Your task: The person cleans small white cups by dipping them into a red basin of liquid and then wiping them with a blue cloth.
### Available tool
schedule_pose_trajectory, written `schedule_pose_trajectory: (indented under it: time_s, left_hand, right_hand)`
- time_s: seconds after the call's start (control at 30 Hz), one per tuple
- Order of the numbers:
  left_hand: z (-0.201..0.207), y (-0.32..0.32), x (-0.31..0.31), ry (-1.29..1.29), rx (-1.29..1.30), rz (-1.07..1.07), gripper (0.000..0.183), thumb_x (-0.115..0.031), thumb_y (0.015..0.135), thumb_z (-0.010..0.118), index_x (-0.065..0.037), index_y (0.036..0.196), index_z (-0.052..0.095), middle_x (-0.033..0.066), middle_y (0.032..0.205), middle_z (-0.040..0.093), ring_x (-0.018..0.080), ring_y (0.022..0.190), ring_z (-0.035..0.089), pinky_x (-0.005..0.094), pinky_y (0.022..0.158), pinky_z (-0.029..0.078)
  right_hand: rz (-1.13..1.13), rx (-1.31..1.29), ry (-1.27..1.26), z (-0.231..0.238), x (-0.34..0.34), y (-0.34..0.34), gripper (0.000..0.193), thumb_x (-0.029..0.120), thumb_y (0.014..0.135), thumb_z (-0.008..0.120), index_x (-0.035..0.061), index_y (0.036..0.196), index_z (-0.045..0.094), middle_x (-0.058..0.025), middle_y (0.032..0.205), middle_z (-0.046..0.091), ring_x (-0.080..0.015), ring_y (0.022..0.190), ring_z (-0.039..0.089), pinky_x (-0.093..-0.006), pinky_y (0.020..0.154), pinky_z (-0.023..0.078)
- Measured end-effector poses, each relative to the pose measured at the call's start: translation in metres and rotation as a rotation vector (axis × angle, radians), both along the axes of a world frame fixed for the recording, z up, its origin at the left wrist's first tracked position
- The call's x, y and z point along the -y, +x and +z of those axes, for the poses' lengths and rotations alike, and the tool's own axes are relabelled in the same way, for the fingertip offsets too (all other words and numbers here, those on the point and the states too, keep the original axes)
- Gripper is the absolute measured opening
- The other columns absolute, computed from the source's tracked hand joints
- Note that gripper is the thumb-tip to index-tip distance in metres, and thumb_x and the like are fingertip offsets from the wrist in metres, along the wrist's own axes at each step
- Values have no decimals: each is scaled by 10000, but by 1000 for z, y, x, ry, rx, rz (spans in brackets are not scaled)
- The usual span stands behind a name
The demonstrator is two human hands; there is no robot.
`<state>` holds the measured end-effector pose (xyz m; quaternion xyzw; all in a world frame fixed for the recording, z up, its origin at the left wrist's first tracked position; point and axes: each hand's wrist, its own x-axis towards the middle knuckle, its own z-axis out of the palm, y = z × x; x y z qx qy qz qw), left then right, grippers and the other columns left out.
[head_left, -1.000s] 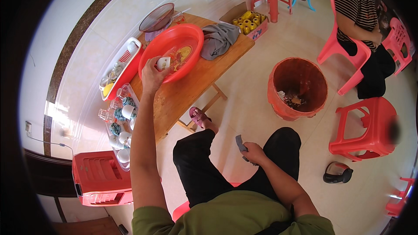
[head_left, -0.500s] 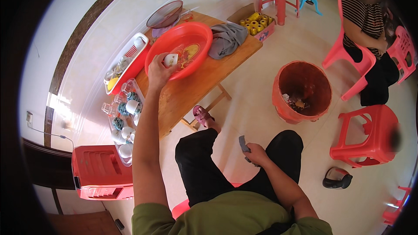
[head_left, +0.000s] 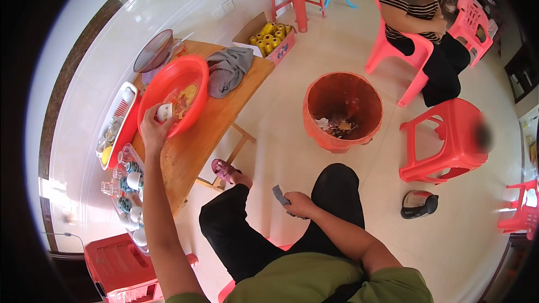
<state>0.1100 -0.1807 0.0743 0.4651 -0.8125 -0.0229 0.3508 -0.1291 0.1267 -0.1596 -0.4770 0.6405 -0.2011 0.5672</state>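
Observation:
My left hand (head_left: 155,130) reaches forward and grips a small white cup (head_left: 164,113) by its side. The cup is at the near rim of a round red basin (head_left: 198,76), which stands on a wooden table (head_left: 223,122). A coloured pattern shows on the basin's bottom. Close to my lap, my right hand (head_left: 300,204) is closed round a folded grey cloth (head_left: 279,194), with one end sticking out past the fingers. Left of my left forearm, white and patterned cups (head_left: 135,180) and clear glasses stand on a clear tray.
A grey cloth (head_left: 229,70) lies by the basin, with a mesh strainer (head_left: 152,51) behind. A white dish rack (head_left: 108,143) stands left. On the floor are a red bin (head_left: 343,145), a red stool (head_left: 461,140) and a kettle (head_left: 419,204). A person (head_left: 412,19) sits at right.
My view has turned to the right, so the scene sits further left in it. Both hands keep their hold on the cup and the cloth.

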Motion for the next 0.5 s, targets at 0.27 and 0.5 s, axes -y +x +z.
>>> schedule_pose_trajectory:
  time_s: [0.27,0.5]
  left_hand:
    - [2,1,0,24,-14,9,473,-176,626,801,-7,1034,630,135,934,641,234,837,632,327,773,500]
    - [4,-2,-3,28,-5,18,477,-180,628,803,-4,1035,629,137,932,639,233,841,630,326,777,498]
  right_hand:
    - [-11,27,17,20,0,-2,99,127,812,531,31,829,545,-75,601,577,-192,434,543,-343,399,428]
    - [-18,51,17,11,0,-1,101,132,820,523,33,809,536,-72,574,561,-193,405,529,-343,377,422]
